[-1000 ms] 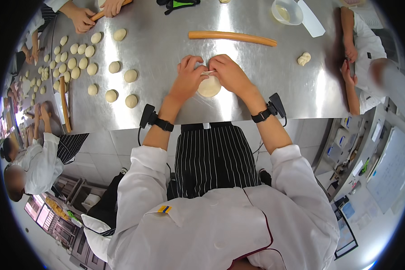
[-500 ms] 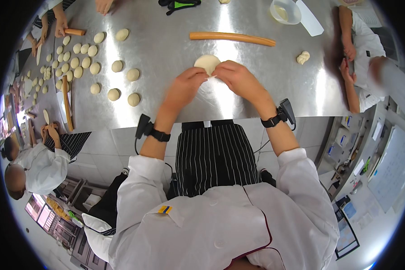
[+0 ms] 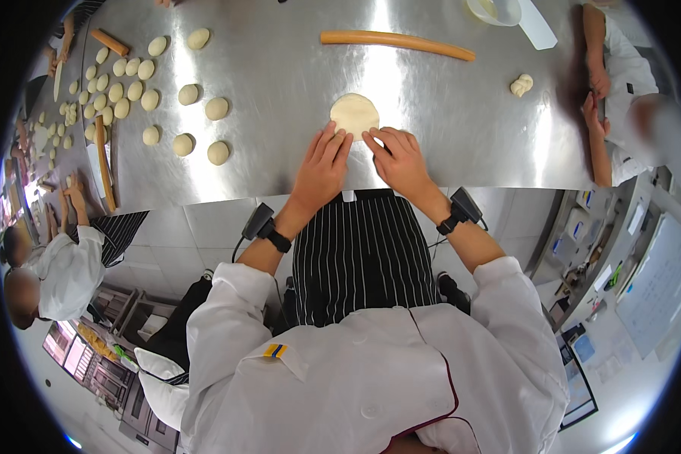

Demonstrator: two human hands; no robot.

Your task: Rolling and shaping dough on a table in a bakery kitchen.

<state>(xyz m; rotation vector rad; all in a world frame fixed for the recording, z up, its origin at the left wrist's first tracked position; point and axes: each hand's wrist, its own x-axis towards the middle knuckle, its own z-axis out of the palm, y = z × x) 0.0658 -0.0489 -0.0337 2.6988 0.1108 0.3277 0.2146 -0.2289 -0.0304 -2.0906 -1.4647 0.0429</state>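
Note:
A flat, round dough disc lies on the steel table in front of me, its far side uncovered. My left hand rests its outstretched fingertips on the near left edge of the disc. At the near right edge, my right hand touches the dough with its fingers apart and its palm down. Beyond the disc, a long wooden rolling pin lies crosswise.
Several dough balls are spread over the left of the steel table. Another rolling pin lies there. A small knotted dough piece, a clear bowl and a white flat tool are at right, near a co-worker's hands.
The dough was pinched up at its near edge between both hands; now it lies flat and rounder. Both hands have drawn nearer to me and their fingers have straightened. The view has shifted slightly.

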